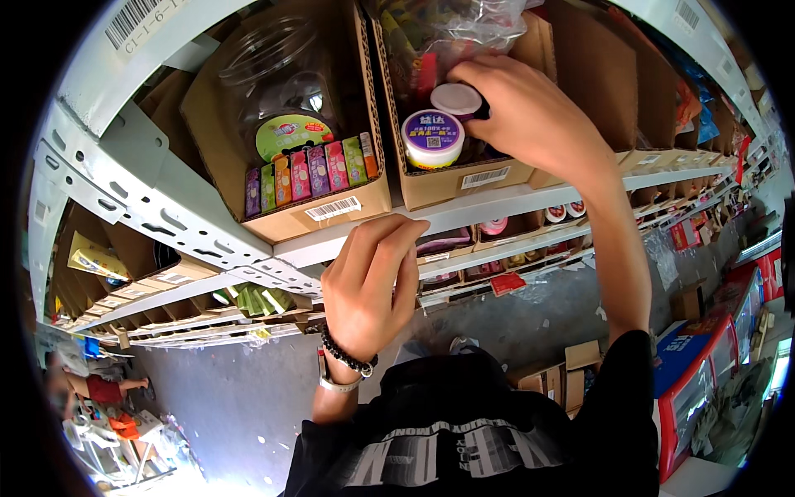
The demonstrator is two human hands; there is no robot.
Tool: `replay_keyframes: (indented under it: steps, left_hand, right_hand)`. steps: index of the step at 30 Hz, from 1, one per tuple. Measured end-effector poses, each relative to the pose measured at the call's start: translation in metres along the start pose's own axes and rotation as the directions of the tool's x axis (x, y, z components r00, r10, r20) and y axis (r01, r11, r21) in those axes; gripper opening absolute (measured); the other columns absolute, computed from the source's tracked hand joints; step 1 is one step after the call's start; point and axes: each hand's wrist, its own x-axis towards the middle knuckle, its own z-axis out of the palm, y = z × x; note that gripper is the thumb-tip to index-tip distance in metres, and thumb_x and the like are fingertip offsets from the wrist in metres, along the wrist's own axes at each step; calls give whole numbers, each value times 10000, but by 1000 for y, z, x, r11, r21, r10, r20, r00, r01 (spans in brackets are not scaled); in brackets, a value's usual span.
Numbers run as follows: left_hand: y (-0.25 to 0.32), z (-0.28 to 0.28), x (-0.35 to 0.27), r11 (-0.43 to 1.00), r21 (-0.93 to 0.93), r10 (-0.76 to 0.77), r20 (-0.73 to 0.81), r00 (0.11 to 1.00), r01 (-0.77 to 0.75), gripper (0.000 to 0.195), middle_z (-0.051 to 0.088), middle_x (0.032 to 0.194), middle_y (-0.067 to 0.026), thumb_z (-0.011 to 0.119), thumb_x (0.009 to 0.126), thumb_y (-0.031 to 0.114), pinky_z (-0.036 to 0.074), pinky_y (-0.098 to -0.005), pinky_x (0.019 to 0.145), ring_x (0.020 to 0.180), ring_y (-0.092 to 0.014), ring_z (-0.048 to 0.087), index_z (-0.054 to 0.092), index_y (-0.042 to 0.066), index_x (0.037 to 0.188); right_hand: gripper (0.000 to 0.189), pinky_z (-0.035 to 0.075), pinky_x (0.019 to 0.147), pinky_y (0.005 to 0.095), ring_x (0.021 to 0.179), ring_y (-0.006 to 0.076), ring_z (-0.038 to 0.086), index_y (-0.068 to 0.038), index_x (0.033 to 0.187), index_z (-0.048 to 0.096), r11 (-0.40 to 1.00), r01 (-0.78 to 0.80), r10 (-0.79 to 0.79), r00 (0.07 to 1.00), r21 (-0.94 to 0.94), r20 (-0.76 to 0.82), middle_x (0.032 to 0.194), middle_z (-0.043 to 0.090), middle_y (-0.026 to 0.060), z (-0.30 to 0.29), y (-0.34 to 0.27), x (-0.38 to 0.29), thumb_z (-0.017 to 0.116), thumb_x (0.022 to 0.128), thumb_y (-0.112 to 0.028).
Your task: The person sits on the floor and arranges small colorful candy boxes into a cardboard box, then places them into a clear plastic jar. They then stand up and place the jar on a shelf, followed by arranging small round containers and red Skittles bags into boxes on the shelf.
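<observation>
My right hand [528, 109] reaches into a cardboard bin [435, 189] on the upper shelf. Its thumb and fingers close around the side of a small round tub with a pale lid [456, 99]. Touching that tub at the front is a white tub with a purple label on its lid [433, 136]. A clear plastic bag of packets [459, 31] fills the back of the bin. My left hand [372, 279], a beaded bracelet at its wrist, hangs before the shelf edge with fingers curled together. Nothing shows in it, though its palm is hidden.
The left-hand bin [286, 230] holds a row of small colourful packs [310, 171] and a clear plastic jar [279, 81]. A perforated metal shelf post [155, 192] stands at left. Lower shelves carry more bins. Cardboard boxes [559, 379] lie on the floor; another person [102, 385] is far left.
</observation>
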Motion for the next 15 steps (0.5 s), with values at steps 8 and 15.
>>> replay_keyframes:
  steps: [8, 15]
  left_hand:
    - [4, -6, 2, 997, -72, -22, 5, 1000, 22, 329, 672, 1075, -144, 627, 854, -153, 532, -289, 656, 807, -214, 675, 686, 8, 1135]
    - [17, -1, 3, 720, -600, -224, 277, 935, 350, 501, 650, 1240, -184, 709, 921, 19, 560, -334, 849, 1004, -227, 681, 510, -47, 1376]
  right_hand:
    - [472, 546, 896, 328, 1009, 219, 691, -15, 1222, 596, 939, -240, 267, 960, 245, -81, 1144, 674, 132, -36, -26, -10, 809, 802, -47]
    - [706, 473, 1057, 379, 1246, 238, 550, -30, 1324, 364, 449, 3, 275, 951, 893, -141, 1326, 499, 189, -21, -70, -94, 762, 747, 50]
